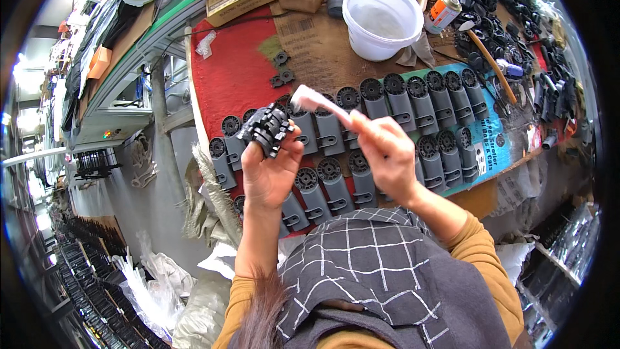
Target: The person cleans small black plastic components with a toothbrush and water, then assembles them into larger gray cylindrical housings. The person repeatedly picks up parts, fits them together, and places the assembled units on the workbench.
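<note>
I count one black cluster (266,132), left hand (274,171), held atop half-curled fingers; one brush (327,105), right hand (391,158), jutting leftward from pinched fingers.

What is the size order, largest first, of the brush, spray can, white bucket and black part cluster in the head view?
1. White bucket
2. Black part cluster
3. Brush and spray can: not ranked; their areas look close, the brush longer, the can wider.
</note>
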Action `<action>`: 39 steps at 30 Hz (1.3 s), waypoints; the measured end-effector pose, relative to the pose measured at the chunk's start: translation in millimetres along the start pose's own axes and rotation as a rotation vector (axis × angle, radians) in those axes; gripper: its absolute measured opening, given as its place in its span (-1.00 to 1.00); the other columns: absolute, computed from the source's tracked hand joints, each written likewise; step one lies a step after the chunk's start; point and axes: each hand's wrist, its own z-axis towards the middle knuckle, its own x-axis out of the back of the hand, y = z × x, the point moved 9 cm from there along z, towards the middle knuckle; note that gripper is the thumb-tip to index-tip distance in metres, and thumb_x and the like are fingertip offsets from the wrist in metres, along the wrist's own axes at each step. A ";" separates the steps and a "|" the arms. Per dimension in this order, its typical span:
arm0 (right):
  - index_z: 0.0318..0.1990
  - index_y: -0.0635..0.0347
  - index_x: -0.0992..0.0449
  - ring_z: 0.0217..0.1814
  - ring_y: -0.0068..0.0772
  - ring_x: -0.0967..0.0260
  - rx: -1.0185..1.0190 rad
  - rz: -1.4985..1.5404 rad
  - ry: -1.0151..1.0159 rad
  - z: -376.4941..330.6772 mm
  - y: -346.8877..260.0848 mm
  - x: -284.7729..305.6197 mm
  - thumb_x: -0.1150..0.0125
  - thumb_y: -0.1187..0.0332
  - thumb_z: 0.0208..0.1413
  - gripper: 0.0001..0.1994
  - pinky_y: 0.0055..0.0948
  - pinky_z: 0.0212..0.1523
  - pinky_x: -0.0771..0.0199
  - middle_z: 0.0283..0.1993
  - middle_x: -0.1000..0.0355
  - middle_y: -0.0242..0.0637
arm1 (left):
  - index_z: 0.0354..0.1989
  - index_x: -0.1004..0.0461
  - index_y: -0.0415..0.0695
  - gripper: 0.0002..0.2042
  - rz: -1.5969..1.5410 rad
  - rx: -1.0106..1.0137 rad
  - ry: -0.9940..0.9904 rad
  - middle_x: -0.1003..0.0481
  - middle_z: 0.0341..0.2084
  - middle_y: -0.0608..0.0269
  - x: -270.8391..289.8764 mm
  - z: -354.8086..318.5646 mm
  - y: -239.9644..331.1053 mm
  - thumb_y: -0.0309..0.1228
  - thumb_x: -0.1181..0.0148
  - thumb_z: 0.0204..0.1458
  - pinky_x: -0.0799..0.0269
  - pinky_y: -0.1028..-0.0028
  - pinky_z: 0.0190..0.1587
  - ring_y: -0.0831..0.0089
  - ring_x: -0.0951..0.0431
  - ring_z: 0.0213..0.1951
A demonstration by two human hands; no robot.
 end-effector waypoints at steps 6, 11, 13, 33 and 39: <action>0.03 0.20 -0.54 -0.38 -0.29 -0.37 0.049 -0.150 -0.020 -6.7 -3.0 -13.8 -0.22 0.63 -0.09 -0.57 -0.39 -0.33 -0.42 -0.41 -0.45 -0.29 | -0.03 -0.45 -0.26 -0.39 -0.194 0.140 0.056 -0.52 -0.12 0.17 9.0 1.7 -23.4 0.00 -0.35 -0.12 -0.35 0.41 -0.06 0.34 -0.46 -0.04; 0.02 0.15 -0.56 -0.39 -0.30 -0.33 0.340 -0.141 0.022 -10.4 -22.6 -10.7 -0.25 0.59 -0.12 -0.56 -0.39 -0.34 -0.37 -0.42 -0.40 -0.32 | -0.15 -0.52 -0.22 -0.49 -0.186 0.129 0.054 -0.53 -0.13 0.18 7.1 1.6 -22.4 0.01 -0.30 -0.07 -0.36 0.40 -0.07 0.33 -0.48 -0.06; 0.01 0.14 -0.56 -0.40 -0.30 -0.33 0.191 -0.158 0.011 -6.9 -8.7 -10.9 -0.23 0.61 -0.13 -0.55 -0.39 -0.33 -0.36 -0.40 -0.40 -0.31 | -0.15 -0.52 -0.23 -0.48 -0.211 0.132 0.062 -0.53 -0.13 0.17 8.0 1.0 -21.9 0.01 -0.30 -0.07 -0.36 0.36 -0.04 0.31 -0.48 -0.03; -0.01 0.12 -0.57 -0.36 -0.34 -0.36 0.035 -0.086 -0.040 -3.9 6.7 -7.1 -0.22 0.57 -0.01 -0.65 -0.42 -0.31 -0.37 -0.36 -0.46 -0.31 | 0.09 -0.39 -0.13 -0.46 0.158 -0.063 0.042 -0.49 -0.07 0.15 19.2 -7.0 -2.2 -0.11 -0.30 -0.03 -0.39 0.33 0.02 0.31 -0.49 0.00; -0.01 0.23 -0.55 -0.27 -0.41 -0.40 -0.058 -0.071 -0.061 -7.3 18.6 -5.4 -0.18 0.62 0.03 -0.67 -0.49 -0.24 -0.41 -0.31 -0.47 -0.27 | 0.08 -0.41 -0.13 -0.48 0.156 -0.045 -0.038 -0.51 -0.06 0.16 10.6 -7.9 -1.7 -0.09 -0.27 -0.01 -0.37 0.30 0.04 0.30 -0.48 0.01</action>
